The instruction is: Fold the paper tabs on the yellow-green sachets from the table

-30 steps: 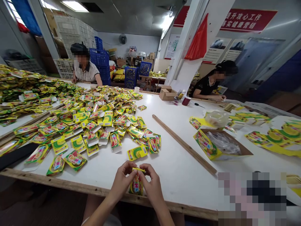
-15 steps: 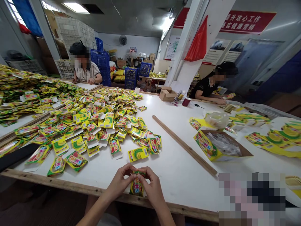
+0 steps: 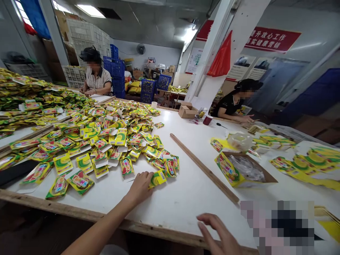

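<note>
My left hand (image 3: 140, 187) reaches forward over the white table, its fingers curled over the left end of a small yellow box (image 3: 158, 179) with a green and yellow fruit print. The box lies at the near edge of a big pile of similar small boxes (image 3: 111, 134), some with open white flaps. At the table's front edge my right hand (image 3: 219, 233) is empty, thumb and fingers apart. Two boxes with red fruit and bright lettering, one of them a small box (image 3: 81, 182), lie to the left of my left hand.
A wooden strip (image 3: 204, 168) lies diagonally across the table. To its right stands an open display carton (image 3: 241, 170) with clear plastic inside, near flat yellow printed card (image 3: 305, 164). Two people sit across the table. A brown carton (image 3: 188, 111) and a dark red cup (image 3: 207, 120) stand at the back.
Both hands were together on a small box at the table's front edge. That box is out of sight now. My left hand has moved forward onto another box; my right hand has moved right and opened.
</note>
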Action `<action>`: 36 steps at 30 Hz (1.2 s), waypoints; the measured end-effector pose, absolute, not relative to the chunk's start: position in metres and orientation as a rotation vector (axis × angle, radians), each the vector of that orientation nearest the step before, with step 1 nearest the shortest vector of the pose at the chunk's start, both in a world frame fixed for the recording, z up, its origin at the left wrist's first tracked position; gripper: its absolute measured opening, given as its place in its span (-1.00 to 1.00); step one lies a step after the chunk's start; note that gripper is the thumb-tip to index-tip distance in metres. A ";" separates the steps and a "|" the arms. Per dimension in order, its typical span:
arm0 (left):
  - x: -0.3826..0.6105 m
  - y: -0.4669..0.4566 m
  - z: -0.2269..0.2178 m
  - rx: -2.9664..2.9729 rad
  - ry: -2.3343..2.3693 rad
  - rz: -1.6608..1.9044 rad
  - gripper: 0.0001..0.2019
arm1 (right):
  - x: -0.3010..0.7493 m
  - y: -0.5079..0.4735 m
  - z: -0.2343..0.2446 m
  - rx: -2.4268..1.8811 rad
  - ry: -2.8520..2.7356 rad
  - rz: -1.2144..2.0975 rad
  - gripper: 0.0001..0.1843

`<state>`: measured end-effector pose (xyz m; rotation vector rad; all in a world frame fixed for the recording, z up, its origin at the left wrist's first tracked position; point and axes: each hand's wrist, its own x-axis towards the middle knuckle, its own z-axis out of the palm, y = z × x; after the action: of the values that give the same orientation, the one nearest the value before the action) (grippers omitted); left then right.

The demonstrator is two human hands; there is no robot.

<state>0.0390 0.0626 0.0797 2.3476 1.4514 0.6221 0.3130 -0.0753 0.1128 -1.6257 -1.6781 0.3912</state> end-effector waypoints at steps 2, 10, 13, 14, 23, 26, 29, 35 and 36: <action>0.042 0.047 0.091 2.378 1.426 0.638 -0.67 | 0.276 -0.063 0.096 -1.541 -1.656 0.406 -0.76; 0.032 0.006 0.118 2.060 1.215 0.856 -0.76 | 0.191 -0.037 0.072 -1.337 -1.506 0.846 -0.78; 0.032 0.001 0.092 1.688 1.066 1.033 -0.66 | 0.190 -0.039 0.057 -1.271 -1.265 1.049 -0.58; 0.033 -0.001 0.083 1.599 1.004 1.064 -0.63 | 0.191 -0.040 0.052 -1.254 -1.187 1.062 -0.52; 0.038 -0.003 0.077 1.560 0.971 1.032 -0.86 | 0.203 -0.029 0.069 -1.283 -1.359 0.883 -0.77; 0.040 -0.002 0.077 1.588 0.948 1.091 -0.87 | 0.202 -0.020 0.075 -1.276 -1.428 0.836 -0.77; 0.042 -0.004 0.072 1.552 0.931 1.173 -0.78 | 0.200 -0.016 0.072 -1.260 -1.350 0.783 -0.81; 0.040 -0.007 0.078 1.641 1.009 1.123 -0.85 | 0.200 -0.024 0.069 -1.242 -1.416 0.780 -0.83; 0.040 -0.008 0.081 1.642 1.031 1.125 -0.87 | 0.200 -0.026 0.071 -1.238 -1.440 0.774 -0.83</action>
<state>0.0403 -0.0077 0.0807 1.6417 1.0309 1.1252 0.2005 -0.0255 0.0706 -1.2379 -1.4404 0.7741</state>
